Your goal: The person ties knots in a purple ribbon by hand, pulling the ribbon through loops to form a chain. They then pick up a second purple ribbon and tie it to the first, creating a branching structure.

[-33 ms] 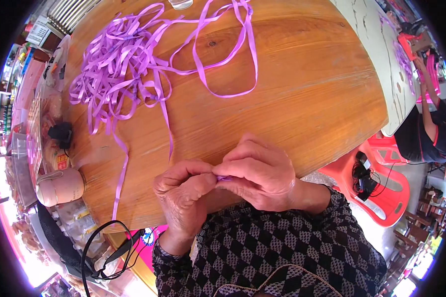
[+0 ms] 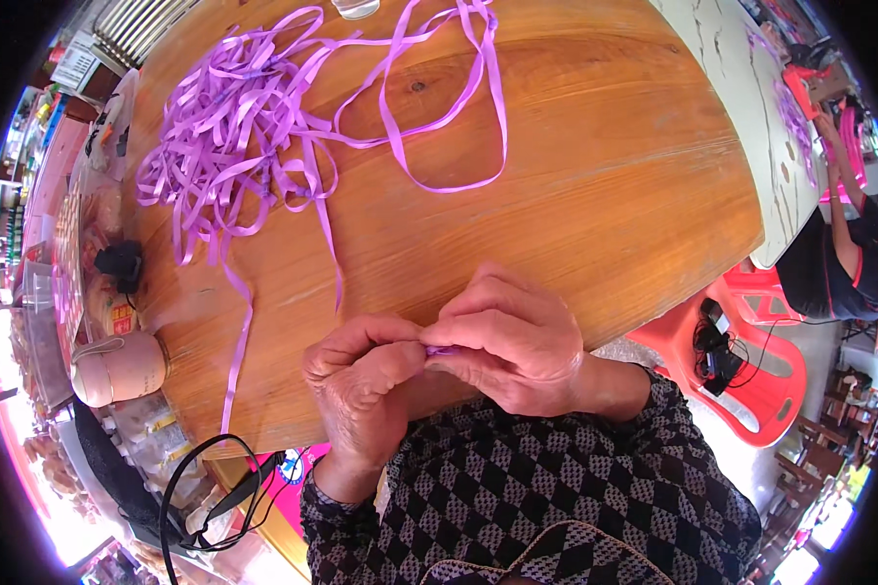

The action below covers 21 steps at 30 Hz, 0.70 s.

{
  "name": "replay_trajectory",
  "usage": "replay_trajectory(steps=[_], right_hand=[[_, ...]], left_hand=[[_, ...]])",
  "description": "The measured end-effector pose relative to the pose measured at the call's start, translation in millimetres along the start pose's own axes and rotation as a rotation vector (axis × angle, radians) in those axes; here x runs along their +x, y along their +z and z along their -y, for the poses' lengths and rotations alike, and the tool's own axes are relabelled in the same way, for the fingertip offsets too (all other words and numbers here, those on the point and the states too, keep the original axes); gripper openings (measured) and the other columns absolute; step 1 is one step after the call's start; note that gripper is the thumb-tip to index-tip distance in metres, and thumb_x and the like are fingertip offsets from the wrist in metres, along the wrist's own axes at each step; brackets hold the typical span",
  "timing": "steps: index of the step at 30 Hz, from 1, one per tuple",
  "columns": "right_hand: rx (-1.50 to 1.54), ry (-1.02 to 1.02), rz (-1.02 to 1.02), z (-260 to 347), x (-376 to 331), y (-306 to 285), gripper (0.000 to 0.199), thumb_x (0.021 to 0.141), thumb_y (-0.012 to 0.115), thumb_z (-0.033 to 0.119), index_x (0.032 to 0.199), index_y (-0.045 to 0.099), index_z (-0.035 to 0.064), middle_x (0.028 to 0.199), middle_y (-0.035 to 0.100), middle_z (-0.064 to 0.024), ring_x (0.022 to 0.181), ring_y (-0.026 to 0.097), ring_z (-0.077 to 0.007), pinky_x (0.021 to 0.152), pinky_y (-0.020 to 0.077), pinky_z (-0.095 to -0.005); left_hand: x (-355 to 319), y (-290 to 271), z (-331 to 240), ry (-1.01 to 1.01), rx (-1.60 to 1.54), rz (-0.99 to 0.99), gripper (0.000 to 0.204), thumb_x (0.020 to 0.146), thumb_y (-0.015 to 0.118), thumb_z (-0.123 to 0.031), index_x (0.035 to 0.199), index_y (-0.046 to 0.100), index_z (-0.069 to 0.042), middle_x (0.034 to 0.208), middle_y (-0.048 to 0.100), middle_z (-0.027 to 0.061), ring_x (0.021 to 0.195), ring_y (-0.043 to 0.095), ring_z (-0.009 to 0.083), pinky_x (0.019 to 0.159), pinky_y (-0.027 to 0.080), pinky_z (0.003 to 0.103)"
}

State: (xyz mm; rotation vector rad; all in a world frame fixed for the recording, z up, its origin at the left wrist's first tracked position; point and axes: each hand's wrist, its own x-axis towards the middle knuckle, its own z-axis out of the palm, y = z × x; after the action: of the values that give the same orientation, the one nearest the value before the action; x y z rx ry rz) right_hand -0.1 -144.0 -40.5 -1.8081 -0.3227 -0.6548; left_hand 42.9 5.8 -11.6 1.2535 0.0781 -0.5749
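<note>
My left hand (image 2: 361, 385) and my right hand (image 2: 512, 341) meet at the near edge of a round wooden table (image 2: 595, 195). Both pinch a small piece of purple ribbon (image 2: 441, 349) between thumbs and fingertips; most of it is hidden by the fingers. A loose tangle of purple ribbon (image 2: 234, 127) lies at the far left of the table. One long loop (image 2: 458, 166) of that ribbon reaches toward the middle, and a single strand (image 2: 236, 341) trails down to the near edge. My sleeves are black with a checked pattern.
A red plastic chair (image 2: 761, 370) stands to the right of the table. Another person (image 2: 839, 263) sits at a white table (image 2: 751, 117) at the far right. A tan cylindrical container (image 2: 117, 369), a black object (image 2: 119, 261) and a black cord (image 2: 205, 497) are on the left.
</note>
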Motion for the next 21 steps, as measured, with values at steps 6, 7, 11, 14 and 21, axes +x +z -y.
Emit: replay_trajectory(steps=[6, 7, 11, 14, 21], right_hand=[[0.021, 0.047, 0.028, 1.0, 2.1, 0.0, 0.028, 0.063, 0.073, 0.003, 0.089, 0.063, 0.0030, 0.078, 0.056, -0.0075, 0.061, 0.050, -0.0198, 0.051, 0.0401, -0.0290], [0.035, 0.046, 0.025, 1.3, 2.4, 0.1, 0.028, 0.063, 0.073, 0.003, 0.089, 0.063, 0.0030, 0.078, 0.056, -0.0075, 0.061, 0.050, -0.0198, 0.051, 0.0401, -0.0290], [-0.014, 0.007, 0.080, 1.0, 3.2, -3.2, 0.026, 0.065, 0.073, 0.005, 0.088, 0.062, 0.0027, 0.078, 0.057, -0.0074, 0.062, 0.051, -0.0204, 0.053, 0.0408, -0.0293], [0.033, 0.045, 0.060, 0.0, 3.6, -5.9, 0.025, 0.065, 0.073, 0.004, 0.087, 0.062, 0.0025, 0.077, 0.057, -0.0077, 0.063, 0.052, -0.0206, 0.053, 0.0410, -0.0292], [0.135, 0.111, 0.060, -0.8, 3.3, -10.0, 0.020, 0.067, 0.070, -0.004, 0.083, 0.058, 0.0010, 0.076, 0.057, -0.0080, 0.065, 0.052, -0.0175, 0.052, 0.0398, -0.0257]], left_hand=[[-0.6, 5.6, 2.8, -0.042, -0.052, -0.043, 0.011, 0.063, 0.056, 0.002, 0.072, 0.060, 0.006, 0.066, 0.060, 0.0082, 0.057, 0.054, 0.0134, 0.056, 0.046, 0.024], [-0.9, 7.3, 3.6, -0.012, 0.027, -0.122, 0.014, 0.060, 0.054, -0.003, 0.070, 0.059, 0.006, 0.064, 0.060, 0.0095, 0.054, 0.054, 0.0151, 0.054, 0.046, 0.025], [-2.5, 8.4, -0.1, -0.002, 0.112, -0.092, 0.014, 0.062, 0.054, -0.004, 0.071, 0.059, 0.006, 0.064, 0.060, 0.0107, 0.054, 0.055, 0.0154, 0.053, 0.046, 0.024], [-1.7, 3.2, -6.5, -0.165, 0.102, -0.052, 0.015, 0.065, 0.054, -0.006, 0.073, 0.058, 0.006, 0.063, 0.059, 0.0110, 0.053, 0.054, 0.0141, 0.051, 0.044, 0.022], [-3.3, -5.4, -7.0, -0.080, 0.125, 0.038, 0.010, 0.071, 0.061, 0.001, 0.080, 0.059, 0.004, 0.070, 0.061, 0.0078, 0.061, 0.057, 0.0111, 0.057, 0.044, 0.020]])
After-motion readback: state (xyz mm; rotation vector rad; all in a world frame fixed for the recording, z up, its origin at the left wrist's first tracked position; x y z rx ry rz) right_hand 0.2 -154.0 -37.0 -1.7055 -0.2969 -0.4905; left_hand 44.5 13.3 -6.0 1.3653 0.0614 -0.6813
